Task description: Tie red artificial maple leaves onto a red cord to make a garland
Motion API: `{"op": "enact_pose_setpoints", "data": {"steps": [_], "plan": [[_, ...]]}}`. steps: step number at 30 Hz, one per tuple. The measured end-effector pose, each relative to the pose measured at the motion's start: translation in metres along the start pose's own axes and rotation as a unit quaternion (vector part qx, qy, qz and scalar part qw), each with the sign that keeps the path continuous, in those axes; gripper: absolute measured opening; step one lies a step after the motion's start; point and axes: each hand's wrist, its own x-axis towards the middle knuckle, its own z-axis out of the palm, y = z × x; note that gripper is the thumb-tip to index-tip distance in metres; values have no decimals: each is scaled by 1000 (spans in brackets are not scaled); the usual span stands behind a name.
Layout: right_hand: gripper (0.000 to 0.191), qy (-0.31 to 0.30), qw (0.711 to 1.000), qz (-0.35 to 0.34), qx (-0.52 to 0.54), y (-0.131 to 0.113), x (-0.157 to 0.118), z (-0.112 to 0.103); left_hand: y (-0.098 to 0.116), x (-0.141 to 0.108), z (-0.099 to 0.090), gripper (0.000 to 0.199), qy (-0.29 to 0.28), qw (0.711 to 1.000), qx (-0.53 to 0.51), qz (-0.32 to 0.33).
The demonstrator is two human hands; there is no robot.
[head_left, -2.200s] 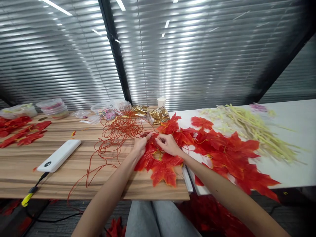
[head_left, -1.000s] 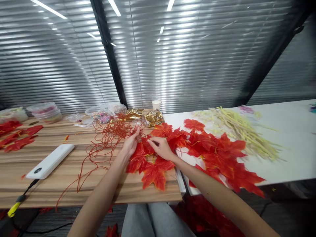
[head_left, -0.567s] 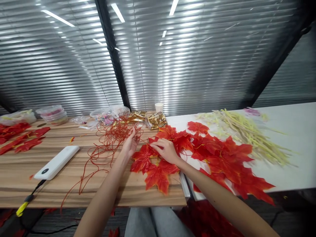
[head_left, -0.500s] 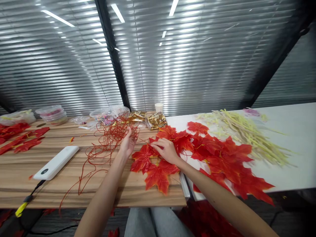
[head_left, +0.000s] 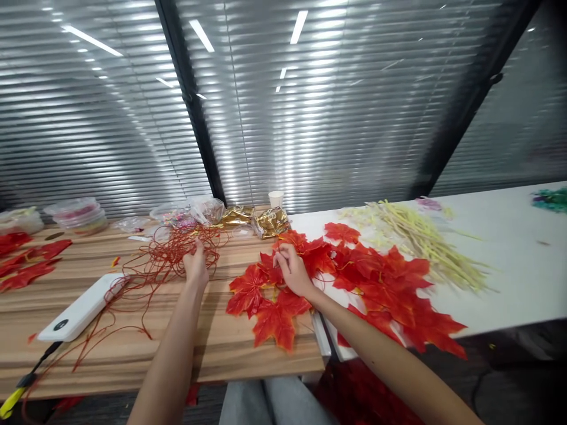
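A loose tangle of thin red cord (head_left: 162,254) spreads over the wooden tabletop. My left hand (head_left: 196,264) is at its right side, fingers closed on part of the cord. Over a string of red artificial maple leaves (head_left: 279,321) is my right hand (head_left: 292,273), its fingertips pinched together. What lies between those fingertips is too small to make out. The leaves run from the wooden table across onto the white table at right, with thin cord showing among them.
A white power bank (head_left: 84,307) with a cable lies at left, cord strands touching it. Behind are plastic tubs (head_left: 77,213), gold foil packets (head_left: 271,223) and a paper cup (head_left: 275,199). Yellow paper strips (head_left: 420,242) lie on the white table (head_left: 527,265). More red leaves (head_left: 33,260) are far left.
My left hand has moved left and slightly down, away from my right hand. The tangle has shifted left, with strands now over the power bank. My right hand stays above the leaves.
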Motion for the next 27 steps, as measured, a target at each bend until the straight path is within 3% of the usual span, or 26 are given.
{"op": "enact_pose_setpoints", "data": {"steps": [4,8,10,12,14,15,16,20,21,23,27], "plan": [[18,24,987,69,146,-1,8,-3,-5,-10,3,43,-112,989,59,-78],[24,54,968,126,209,-3,13,-7,-6,-12,1,38,-147,957,250,30],[25,52,963,137,225,-4,13,-7,-5,-11,-3,39,-138,909,380,102],[26,44,962,140,230,-3,12,-6,-2,-13,-6,43,-102,838,501,192],[24,42,966,129,218,-3,12,-6,-1,-19,-5,42,-63,765,580,272],[22,44,970,118,208,-3,12,-6,-1,-23,-3,41,-64,744,594,299],[20,50,974,105,195,-3,13,-7,-2,-27,0,38,-92,737,590,316],[17,101,981,61,156,-5,18,-13,-16,-38,9,31,-325,745,473,340],[17,123,978,57,156,-7,20,-15,-21,-38,9,33,-360,744,452,336],[19,167,970,56,166,-13,25,-22,-31,-32,6,34,-387,740,443,325],[19,215,958,39,186,-41,44,-48,-45,-15,-4,35,-378,739,460,315]]}}
